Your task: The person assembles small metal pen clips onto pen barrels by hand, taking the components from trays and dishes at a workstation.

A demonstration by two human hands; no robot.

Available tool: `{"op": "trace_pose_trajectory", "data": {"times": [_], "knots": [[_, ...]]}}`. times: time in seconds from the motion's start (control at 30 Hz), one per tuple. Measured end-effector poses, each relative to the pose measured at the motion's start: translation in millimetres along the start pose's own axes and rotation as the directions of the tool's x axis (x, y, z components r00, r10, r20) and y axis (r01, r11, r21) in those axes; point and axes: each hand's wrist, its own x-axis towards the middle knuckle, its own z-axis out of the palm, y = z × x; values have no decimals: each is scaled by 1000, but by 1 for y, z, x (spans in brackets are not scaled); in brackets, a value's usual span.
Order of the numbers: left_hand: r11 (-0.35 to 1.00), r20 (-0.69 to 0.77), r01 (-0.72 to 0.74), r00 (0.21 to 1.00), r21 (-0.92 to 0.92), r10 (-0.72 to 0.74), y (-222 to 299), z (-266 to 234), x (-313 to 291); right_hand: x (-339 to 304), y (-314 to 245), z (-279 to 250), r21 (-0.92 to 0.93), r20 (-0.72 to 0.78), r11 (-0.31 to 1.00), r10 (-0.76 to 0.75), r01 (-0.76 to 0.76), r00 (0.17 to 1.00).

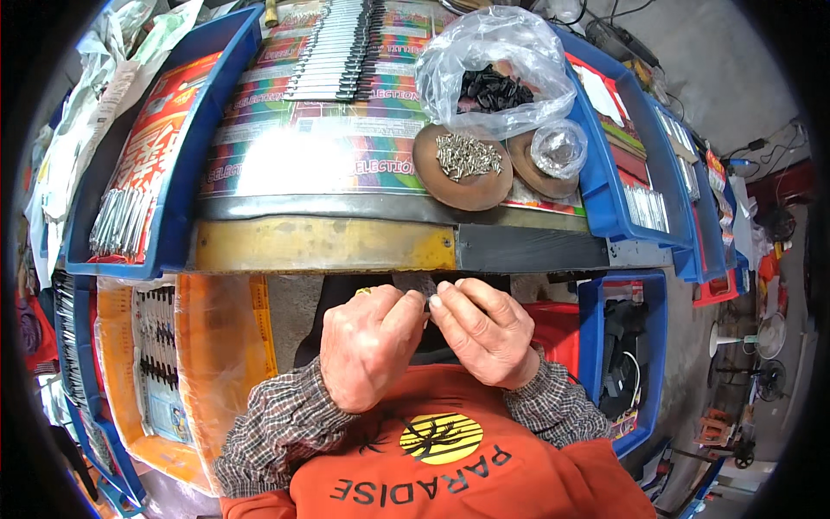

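Observation:
Close together in front of the table's near edge, both hands meet at the fingertips. My left hand [370, 346] is closed, its thumb and curled fingers pressed together. Thumb and forefinger of my right hand [486, 332] are pinched beside it. Whatever lies between the fingertips is too small and covered to name. Beyond the hands, a brown round dish [471, 192] bears a heap of small silver metal pieces [467, 157]. A clear plastic bag [432, 82] behind it holds small black parts [494, 89]. A row of slim silver-and-black pen-like sticks [333, 54] lies at the far middle.
Blue trays with silver rods stand at left [173, 233] and right [609, 216]. A second brown dish [540, 186] carries a crumpled clear bag [558, 149]. Below the table are an orange lined crate [121, 381] at left and a blue bin [590, 346] at right.

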Motion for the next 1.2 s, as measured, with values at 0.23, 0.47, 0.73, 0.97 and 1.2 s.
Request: {"op": "trace_pose_trajectory", "data": {"times": [0.23,0.47,0.73,0.97,1.2], "knots": [[999,0,-23,1000,48,23,0,2,6,-7,11,6,26,-41,1000,10,-9,999],[996,-37,-25,999,89,29,-28,-17,31,3,32,1,81,-140,983,176,-166,974],[942,-137,63,990,328,-19,-121,-49,88,10,56,9,175,-213,954,276,-241,937],[924,-123,9,992,382,42,-156,-39,122,4,58,15,216,-191,930,340,-298,921],[919,-105,-53,989,390,102,-174,-32,137,2,56,18,194,-171,933,335,-302,927]]}}
